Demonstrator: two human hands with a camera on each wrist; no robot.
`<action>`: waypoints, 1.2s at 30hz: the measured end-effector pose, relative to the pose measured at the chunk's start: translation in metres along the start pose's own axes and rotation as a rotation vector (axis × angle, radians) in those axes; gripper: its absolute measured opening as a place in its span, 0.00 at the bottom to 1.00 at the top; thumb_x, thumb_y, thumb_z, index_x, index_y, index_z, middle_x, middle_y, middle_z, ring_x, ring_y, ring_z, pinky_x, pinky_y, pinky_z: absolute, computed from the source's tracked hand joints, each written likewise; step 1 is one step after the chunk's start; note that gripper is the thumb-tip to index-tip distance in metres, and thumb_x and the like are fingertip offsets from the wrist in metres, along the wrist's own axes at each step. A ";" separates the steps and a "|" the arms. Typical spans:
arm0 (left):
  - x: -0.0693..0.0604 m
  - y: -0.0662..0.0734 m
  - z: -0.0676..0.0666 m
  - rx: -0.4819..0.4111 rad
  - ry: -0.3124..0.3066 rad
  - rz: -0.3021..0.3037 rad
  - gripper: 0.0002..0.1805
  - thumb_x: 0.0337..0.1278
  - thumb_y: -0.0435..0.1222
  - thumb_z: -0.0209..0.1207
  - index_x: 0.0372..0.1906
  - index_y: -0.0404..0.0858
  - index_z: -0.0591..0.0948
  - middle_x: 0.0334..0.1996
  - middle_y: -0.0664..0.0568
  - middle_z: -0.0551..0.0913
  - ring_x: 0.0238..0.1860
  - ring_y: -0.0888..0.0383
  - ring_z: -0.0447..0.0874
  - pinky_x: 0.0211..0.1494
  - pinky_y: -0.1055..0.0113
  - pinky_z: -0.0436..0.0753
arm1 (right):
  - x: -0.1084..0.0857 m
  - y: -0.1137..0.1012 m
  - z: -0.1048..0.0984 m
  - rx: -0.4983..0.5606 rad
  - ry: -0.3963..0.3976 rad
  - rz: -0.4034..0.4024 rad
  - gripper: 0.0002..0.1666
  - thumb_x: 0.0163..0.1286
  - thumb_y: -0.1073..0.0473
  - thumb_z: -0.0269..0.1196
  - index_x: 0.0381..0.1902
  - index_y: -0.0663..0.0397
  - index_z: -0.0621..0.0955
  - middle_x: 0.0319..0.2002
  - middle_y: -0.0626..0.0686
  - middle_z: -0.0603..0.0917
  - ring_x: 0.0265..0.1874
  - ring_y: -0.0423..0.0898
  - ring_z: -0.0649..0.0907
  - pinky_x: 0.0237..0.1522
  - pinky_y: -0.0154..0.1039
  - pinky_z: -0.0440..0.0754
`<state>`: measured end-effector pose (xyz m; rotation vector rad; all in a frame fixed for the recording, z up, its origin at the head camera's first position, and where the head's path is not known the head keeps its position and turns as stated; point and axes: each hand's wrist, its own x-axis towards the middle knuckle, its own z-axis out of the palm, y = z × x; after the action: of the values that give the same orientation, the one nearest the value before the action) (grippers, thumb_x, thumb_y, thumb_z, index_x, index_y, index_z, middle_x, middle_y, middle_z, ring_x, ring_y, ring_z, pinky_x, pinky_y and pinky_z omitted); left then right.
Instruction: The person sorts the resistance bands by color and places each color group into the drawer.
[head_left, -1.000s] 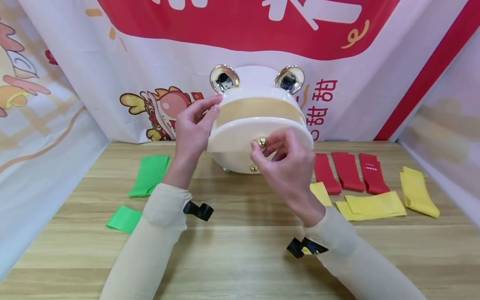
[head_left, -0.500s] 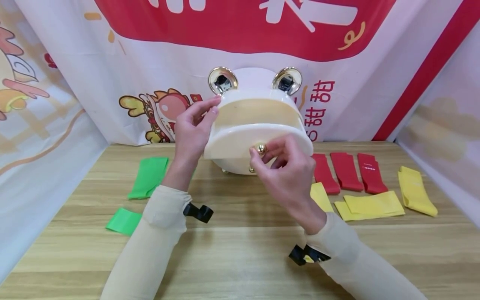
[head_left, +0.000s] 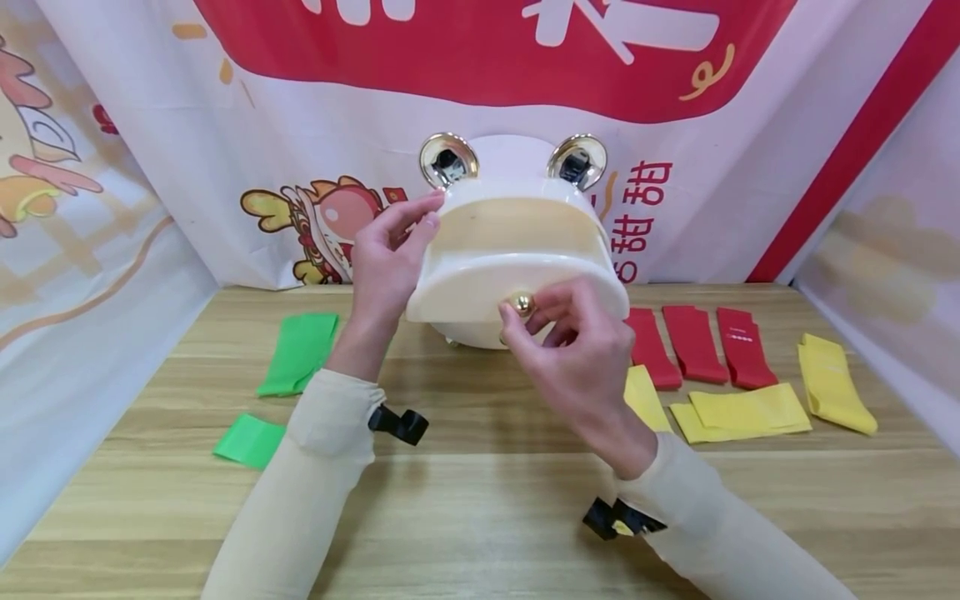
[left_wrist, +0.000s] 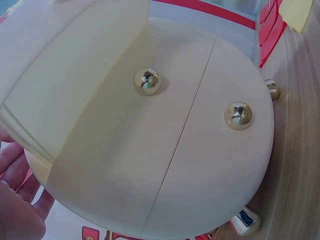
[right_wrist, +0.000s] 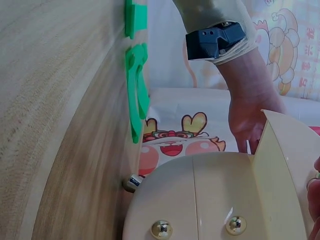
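A white rounded box (head_left: 480,333) with two gold-rimmed round eyes on top stands near the back of the table. Its top section (head_left: 517,271) sticks out toward me, baring a cream surface (head_left: 517,225) behind its front edge. Thumb and fingers of my right hand (head_left: 581,350) pinch the gold knob (head_left: 523,303) on that section. My left hand (head_left: 386,262) touches the box's left upper side with extended fingers. In the left wrist view, two more gold knobs show on the lower fronts, one here (left_wrist: 238,115). At the right wrist view's edge, only my right fingertips (right_wrist: 314,200) appear.
Folded green bands (head_left: 298,354) lie on the left. Several red bands (head_left: 693,343) and yellow bands (head_left: 750,411) lie on the right. A printed cloth backdrop (head_left: 300,125) stands right behind the box, and cloth walls flank the wooden table (head_left: 465,517).
My right hand has drawn the knob and the top section toward me and slightly down, so more cream surface shows and the lower knob is now mostly covered. My left hand stays put.
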<state>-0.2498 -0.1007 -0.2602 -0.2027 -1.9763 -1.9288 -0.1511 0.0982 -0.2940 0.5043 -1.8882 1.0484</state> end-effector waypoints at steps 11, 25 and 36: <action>0.001 -0.002 0.001 -0.012 0.008 0.029 0.13 0.74 0.38 0.64 0.58 0.46 0.90 0.61 0.57 0.89 0.65 0.64 0.86 0.66 0.66 0.86 | -0.004 -0.004 -0.003 0.007 -0.011 -0.017 0.19 0.63 0.57 0.77 0.40 0.63 0.81 0.33 0.56 0.91 0.26 0.43 0.88 0.28 0.37 0.88; 0.001 -0.001 0.001 -0.018 0.010 0.021 0.13 0.74 0.38 0.64 0.58 0.46 0.90 0.62 0.57 0.89 0.66 0.65 0.85 0.65 0.67 0.87 | 0.014 0.001 -0.044 0.050 -0.038 -0.079 0.13 0.64 0.58 0.77 0.39 0.63 0.89 0.31 0.57 0.93 0.16 0.40 0.81 0.24 0.21 0.76; 0.001 -0.001 0.001 -0.013 0.010 0.016 0.13 0.74 0.38 0.64 0.58 0.47 0.90 0.61 0.58 0.89 0.66 0.66 0.84 0.65 0.66 0.87 | 0.034 0.038 -0.103 0.088 0.091 0.017 0.14 0.66 0.65 0.72 0.43 0.75 0.87 0.37 0.33 0.89 0.24 0.30 0.81 0.32 0.20 0.78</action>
<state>-0.2509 -0.1002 -0.2609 -0.2118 -1.9511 -1.9290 -0.1430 0.2069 -0.2572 0.4834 -1.7759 1.1510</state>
